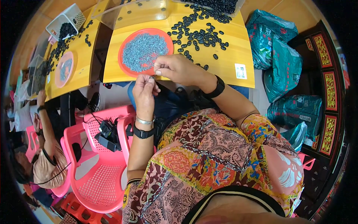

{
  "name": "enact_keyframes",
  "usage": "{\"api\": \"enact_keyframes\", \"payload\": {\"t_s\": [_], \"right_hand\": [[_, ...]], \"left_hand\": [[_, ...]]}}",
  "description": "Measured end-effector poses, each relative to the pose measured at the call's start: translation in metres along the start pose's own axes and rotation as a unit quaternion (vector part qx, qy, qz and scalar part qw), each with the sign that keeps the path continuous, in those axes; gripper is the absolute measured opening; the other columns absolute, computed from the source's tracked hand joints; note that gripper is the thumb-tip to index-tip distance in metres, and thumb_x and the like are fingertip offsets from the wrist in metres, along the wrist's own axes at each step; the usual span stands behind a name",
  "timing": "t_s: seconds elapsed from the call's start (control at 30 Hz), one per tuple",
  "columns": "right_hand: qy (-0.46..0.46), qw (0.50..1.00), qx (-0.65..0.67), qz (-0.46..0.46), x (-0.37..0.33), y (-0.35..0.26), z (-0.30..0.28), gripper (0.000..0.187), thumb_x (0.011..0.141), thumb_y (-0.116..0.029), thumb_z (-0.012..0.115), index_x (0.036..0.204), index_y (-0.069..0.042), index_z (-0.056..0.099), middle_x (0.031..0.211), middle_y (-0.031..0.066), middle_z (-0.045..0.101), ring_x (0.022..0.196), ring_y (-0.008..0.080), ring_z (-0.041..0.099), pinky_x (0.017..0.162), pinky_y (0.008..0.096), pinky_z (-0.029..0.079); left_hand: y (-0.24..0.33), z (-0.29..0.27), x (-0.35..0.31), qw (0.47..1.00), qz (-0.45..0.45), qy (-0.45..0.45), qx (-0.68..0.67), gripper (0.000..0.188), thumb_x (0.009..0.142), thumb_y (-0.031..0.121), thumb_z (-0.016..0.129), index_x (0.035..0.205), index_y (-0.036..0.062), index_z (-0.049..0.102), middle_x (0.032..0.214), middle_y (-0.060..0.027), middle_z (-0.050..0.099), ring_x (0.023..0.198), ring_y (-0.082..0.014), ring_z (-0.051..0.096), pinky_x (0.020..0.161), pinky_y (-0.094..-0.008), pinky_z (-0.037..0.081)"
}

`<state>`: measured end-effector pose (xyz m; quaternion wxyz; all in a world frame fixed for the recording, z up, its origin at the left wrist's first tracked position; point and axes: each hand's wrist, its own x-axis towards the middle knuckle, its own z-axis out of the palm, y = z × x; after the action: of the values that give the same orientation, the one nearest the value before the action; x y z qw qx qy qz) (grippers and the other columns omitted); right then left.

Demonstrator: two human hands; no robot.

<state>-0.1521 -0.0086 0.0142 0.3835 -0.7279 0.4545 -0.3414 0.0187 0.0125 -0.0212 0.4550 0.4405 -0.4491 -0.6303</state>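
My left hand point(145, 86) is at the table's near edge, thumb and fingers pinched on a small dark piece point(151, 77) that mostly hides between the fingertips. Just above and to its right, my right hand point(175, 68) is curled closed over the rim of a red plate point(121, 56); whatever its fingertips hold is too small to make out. A heap of small silver-grey metal pins or screws point(143, 50) fills the plate. Many black oval pieces point(201, 36) lie scattered on the yellow table point(233, 46) beyond my right hand.
Clear plastic bins point(130, 14) stand at the table's far side. Green bags point(285, 71) are piled on the right. A pink chair point(99, 183) holding black devices point(108, 134) stands at left. Another person point(50, 160) sits at a second table with a pink plate point(64, 71) and white basket point(67, 20).
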Motion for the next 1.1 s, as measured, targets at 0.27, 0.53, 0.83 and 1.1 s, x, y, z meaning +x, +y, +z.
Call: {"api": "enact_keyframes", "payload": {"t_s": [0.27,0.53,0.83,1.1], "right_hand": [[-0.011,1.000,-0.016,-0.006,-0.002,0.002,0.001,0.012,0.082,-0.013,0.058,0.086,-0.002,0.058,0.074,0.0092,0.062,0.067,0.0179,0.058,0.062,0.0300,0.045],[-0.021,1.000,-0.005,0.007,-0.002,0.000,0.004,0.012,0.082,-0.014,0.058,0.086,-0.002,0.057,0.072,0.0092,0.060,0.066,0.0168,0.056,0.061,0.0302,0.045],[-0.010,1.000,0.002,-0.001,-0.002,0.001,0.007,0.012,0.082,-0.014,0.057,0.086,-0.002,0.057,0.072,0.0104,0.061,0.066,0.0201,0.058,0.061,0.0316,0.045],[-0.007,0.999,0.025,0.022,-0.004,-0.004,0.009,0.010,0.083,-0.012,0.056,0.086,-0.003,0.057,0.068,0.0071,0.060,0.060,0.0131,0.057,0.055,0.0282,0.044]], "left_hand": [[0.003,0.004,-0.002,1.000,0.000,-0.002,0.027,0.011,0.091,0.012,0.048,0.086,0.0033,0.051,0.066,0.0001,0.051,0.056,-0.0066,0.048,0.051,-0.0194,0.038],[0.003,0.003,-0.003,1.000,0.000,0.000,0.024,0.007,0.088,0.008,0.047,0.085,0.0032,0.051,0.066,0.0000,0.051,0.056,-0.0066,0.048,0.051,-0.0194,0.038],[-0.002,0.005,-0.004,0.999,0.007,0.006,0.035,0.010,0.089,0.011,0.047,0.084,0.0029,0.051,0.065,-0.0007,0.051,0.056,-0.0073,0.049,0.051,-0.0196,0.039],[-0.004,0.005,-0.004,1.000,0.008,0.019,0.019,0.012,0.090,0.013,0.047,0.084,0.0031,0.051,0.064,-0.0014,0.052,0.055,-0.0087,0.051,0.051,-0.0203,0.040]]}}
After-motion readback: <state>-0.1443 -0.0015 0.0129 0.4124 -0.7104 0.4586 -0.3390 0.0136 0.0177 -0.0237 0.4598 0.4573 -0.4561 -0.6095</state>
